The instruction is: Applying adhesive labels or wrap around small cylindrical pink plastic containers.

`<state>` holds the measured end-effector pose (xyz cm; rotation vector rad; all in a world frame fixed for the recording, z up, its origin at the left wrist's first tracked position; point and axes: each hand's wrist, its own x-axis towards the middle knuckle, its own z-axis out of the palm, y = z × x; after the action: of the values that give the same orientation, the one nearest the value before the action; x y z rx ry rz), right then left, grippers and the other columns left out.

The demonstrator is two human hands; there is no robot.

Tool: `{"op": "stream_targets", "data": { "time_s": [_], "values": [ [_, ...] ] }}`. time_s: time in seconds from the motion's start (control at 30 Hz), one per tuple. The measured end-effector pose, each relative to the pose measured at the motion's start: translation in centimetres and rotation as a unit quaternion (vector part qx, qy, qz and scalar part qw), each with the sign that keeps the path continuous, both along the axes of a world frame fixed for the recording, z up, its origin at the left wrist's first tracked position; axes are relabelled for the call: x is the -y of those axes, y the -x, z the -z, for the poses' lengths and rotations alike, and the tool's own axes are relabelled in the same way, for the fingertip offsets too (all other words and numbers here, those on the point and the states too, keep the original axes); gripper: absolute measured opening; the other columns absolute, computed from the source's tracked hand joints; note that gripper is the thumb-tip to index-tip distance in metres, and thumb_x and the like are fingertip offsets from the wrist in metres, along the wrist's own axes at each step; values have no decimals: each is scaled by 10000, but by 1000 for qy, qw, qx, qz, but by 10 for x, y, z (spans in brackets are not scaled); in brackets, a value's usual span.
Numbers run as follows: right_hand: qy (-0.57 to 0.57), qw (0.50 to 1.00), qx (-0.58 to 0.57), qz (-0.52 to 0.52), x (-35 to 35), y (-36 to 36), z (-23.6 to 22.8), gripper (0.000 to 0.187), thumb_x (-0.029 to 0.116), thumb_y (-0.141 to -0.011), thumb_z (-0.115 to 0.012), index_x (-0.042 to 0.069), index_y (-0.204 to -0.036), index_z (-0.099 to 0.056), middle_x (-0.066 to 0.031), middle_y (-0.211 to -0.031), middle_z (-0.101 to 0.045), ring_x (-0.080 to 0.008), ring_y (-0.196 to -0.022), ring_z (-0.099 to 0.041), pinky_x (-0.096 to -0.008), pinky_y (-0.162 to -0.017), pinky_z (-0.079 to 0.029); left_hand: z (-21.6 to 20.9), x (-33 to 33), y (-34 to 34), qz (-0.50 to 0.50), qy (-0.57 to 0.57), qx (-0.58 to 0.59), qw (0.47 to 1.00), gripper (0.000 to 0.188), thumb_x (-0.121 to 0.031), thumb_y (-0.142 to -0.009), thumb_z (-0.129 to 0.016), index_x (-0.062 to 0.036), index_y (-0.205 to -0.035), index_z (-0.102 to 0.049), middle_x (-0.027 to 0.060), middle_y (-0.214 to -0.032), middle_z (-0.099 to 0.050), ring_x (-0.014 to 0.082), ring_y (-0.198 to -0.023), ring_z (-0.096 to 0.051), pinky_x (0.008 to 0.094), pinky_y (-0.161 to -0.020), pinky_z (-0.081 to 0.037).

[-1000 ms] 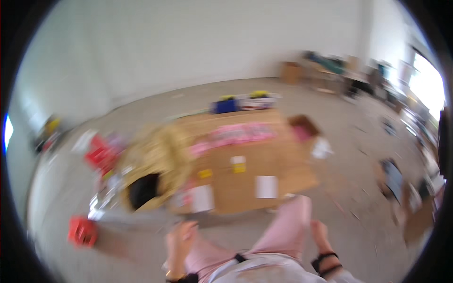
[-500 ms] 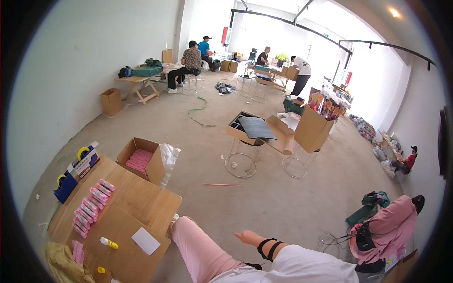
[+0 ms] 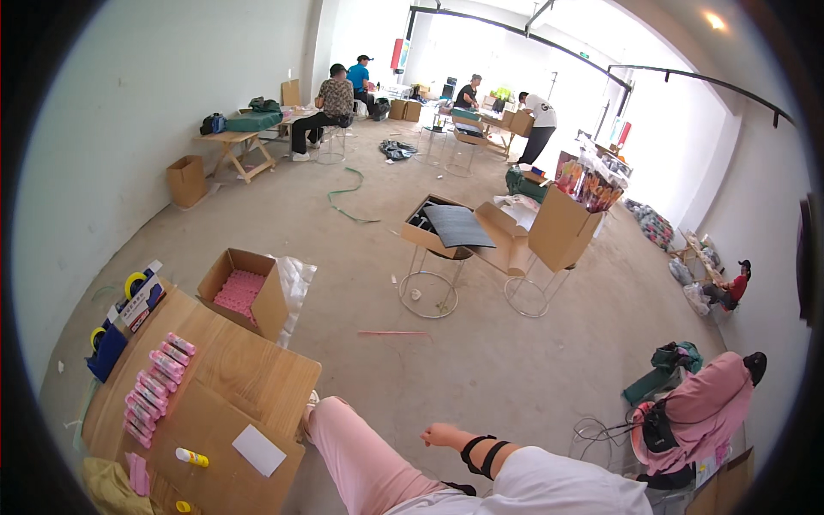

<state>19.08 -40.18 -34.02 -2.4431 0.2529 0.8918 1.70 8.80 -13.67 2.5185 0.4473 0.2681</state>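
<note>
right hand (image 3: pixel 439 434): hangs over the bare floor (image 3: pixel 360 292) beside the pink trouser leg (image 3: pixel 369 446), below two black straps (image 3: pixel 486 455) on the arm; it shows nothing in its grasp. the fingers look loosely bent (whether they are together or apart, one cannot tell at this size).

left hand: outside the view; its fingers cannot be judged.

pink packets (image 3: pixel 150 395): set side by side in an uneven row on the wooden table (image 3: pixel 257 339), at the person's left; this much of the laying-out appears done.

white-and-yellow tube (image 3: pixel 192 457): lies on its side on the flat cardboard (image 3: pixel 215 425), near the packets, with a small yellow piece (image 3: pixel 183 506) apart from it.

white sheet (image 3: pixel 258 451): flat on the same cardboard, near its edge, seemingly unused; nothing is seen fixed to it.

pink strips (image 3: pixel 138 474): lie below the row, next to a tan bag (image 3: pixel 116 491), apparently not yet put with anything.

carton (image 3: pixel 273 305): open just beyond the table; the pink pieces (image 3: pixel 240 292) inside appear to be what is left untouched.

tape dispensers (image 3: pixel 107 352): stand at the table's far-left edge, yellow rolls fitted, no hand near them.
</note>
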Motion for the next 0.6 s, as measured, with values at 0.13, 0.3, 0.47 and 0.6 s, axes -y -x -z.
{"op": "stream_targets", "data": {
  "time_s": [0.13,0.3,0.47,0.6],
  "values": [
    [-15,1000,-5,-6,-8,-3,3,366,368,-873,-471,107,-778,-709,-139,-880,-674,-333,-869,-622,-421,-804,-466,2,0,8,-20,-21,-29,999,187,-190,-879,-596,-37,-980,-629,94,-856,-634,204,-740,-601,296,-634,-480],
    [-23,1000,9,-6,1,0,18,339,363,-857,-501,112,-767,-710,-131,-834,-676,-307,-822,-628,-393,-770,-473,7,0,20,-22,-5,-9,1000,193,-212,-879,-598,-43,-965,-636,89,-835,-635,206,-715,-593,303,-626,-473],
    [-15,1000,15,-21,11,6,21,328,352,-855,-510,106,-767,-709,-124,-812,-677,-300,-802,-631,-397,-747,-477,8,3,23,-19,-15,21,999,224,-248,-890,-586,-46,-978,-628,99,-832,-633,208,-701,-587,307,-627,-469],
    [-2,1000,7,-24,12,11,13,325,347,-856,-509,106,-769,-709,-115,-803,-677,-292,-794,-634,-393,-742,-478,9,3,26,-17,-30,22,999,208,-246,-882,-587,-61,-965,-636,100,-824,-639,216,-703,-601,315,-627,-480]
  ]
}}
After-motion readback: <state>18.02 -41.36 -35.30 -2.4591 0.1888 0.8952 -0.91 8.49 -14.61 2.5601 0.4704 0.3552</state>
